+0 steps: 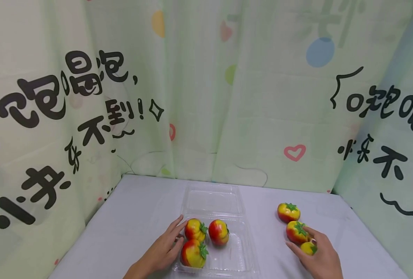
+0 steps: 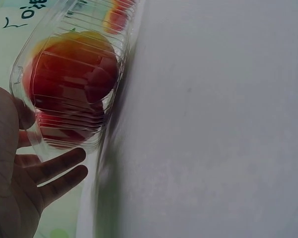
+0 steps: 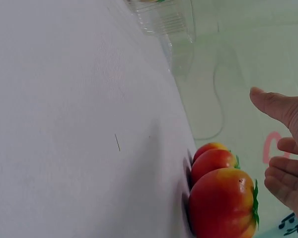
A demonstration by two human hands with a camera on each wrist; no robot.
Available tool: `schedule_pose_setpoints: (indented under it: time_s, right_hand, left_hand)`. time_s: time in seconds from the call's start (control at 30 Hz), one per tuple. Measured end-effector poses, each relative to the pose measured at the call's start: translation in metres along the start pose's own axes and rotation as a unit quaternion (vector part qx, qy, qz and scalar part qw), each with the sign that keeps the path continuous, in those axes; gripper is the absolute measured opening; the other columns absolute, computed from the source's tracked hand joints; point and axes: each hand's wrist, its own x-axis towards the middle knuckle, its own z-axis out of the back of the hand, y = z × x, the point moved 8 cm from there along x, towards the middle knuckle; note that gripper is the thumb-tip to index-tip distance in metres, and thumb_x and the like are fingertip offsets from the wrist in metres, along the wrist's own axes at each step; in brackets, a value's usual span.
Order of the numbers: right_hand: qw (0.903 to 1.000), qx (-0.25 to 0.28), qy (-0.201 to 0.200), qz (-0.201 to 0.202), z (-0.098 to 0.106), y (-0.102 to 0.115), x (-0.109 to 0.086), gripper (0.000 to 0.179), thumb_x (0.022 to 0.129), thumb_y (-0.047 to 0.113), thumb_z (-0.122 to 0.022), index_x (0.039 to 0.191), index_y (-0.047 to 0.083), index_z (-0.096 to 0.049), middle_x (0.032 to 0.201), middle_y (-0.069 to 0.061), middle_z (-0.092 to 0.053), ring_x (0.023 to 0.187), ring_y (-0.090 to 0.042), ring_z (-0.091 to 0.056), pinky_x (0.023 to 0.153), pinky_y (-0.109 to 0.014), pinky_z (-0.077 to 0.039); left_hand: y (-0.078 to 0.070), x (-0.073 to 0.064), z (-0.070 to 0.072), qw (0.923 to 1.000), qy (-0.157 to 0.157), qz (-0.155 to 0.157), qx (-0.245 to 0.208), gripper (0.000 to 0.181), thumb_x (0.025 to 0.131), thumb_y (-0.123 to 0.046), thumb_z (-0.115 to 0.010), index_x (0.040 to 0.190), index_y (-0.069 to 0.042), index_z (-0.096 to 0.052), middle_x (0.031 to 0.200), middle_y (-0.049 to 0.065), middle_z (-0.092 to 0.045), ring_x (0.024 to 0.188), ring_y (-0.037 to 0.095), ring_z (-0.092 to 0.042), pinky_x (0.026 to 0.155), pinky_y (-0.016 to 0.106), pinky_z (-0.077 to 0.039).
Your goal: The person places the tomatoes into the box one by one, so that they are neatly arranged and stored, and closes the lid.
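In the head view my left hand (image 1: 164, 246) lies along the left side of a clear plastic clamshell box (image 1: 232, 248), fingers spread and fairly straight. The left wrist view shows its thumb at the box rim. Inside the box are three red-and-yellow, tomato-like fruits with green leafy tops: one at the back left (image 1: 194, 229), one at the front left (image 1: 193, 254) and another to their right (image 1: 218, 232). My right hand (image 1: 319, 252), thumb and fingers apart, hovers over the nearest fruit (image 1: 309, 248) of a row of three. In the right wrist view a gap separates hand and fruit (image 3: 221, 203).
Behind the nearest fruit stand a middle one (image 1: 296, 231) and a far one (image 1: 288, 212). The box's lid (image 1: 211, 199) lies folded back on the white table (image 1: 133, 217). Printed curtains (image 1: 255, 97) enclose the back and sides.
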Motion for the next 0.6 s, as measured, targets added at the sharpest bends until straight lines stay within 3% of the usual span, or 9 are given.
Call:
schedule_pose_setpoints:
  time_s: [0.4,0.6]
  right_hand:
    - [0.9987,-0.011,0.047,-0.018,0.000,-0.023,0.003,0.106,0.082,0.059,-0.079,0.145,-0.016,-0.037,0.140,-0.041,-0.036,0.123,-0.057,-0.040,0.106,-0.071,-0.037]
    - [0.9987,-0.020,0.045,-0.012,-0.001,-0.032,0.005,0.101,0.083,0.056,-0.079,0.143,-0.016,-0.040,0.138,-0.041,-0.038,0.120,-0.056,-0.043,0.106,-0.071,-0.038]
  left_hand:
    - [0.000,0.000,-0.001,1.0000,-0.001,0.003,0.000,0.051,0.107,-0.019,-0.047,0.156,-0.008,-0.041,0.164,0.019,-0.030,0.117,0.017,-0.065,0.105,0.051,-0.050]
    - [-0.001,0.000,0.000,1.0000,-0.001,-0.003,-0.003,0.050,0.108,-0.020,-0.046,0.157,-0.009,-0.040,0.165,0.018,-0.030,0.116,0.017,-0.065,0.104,0.050,-0.051]
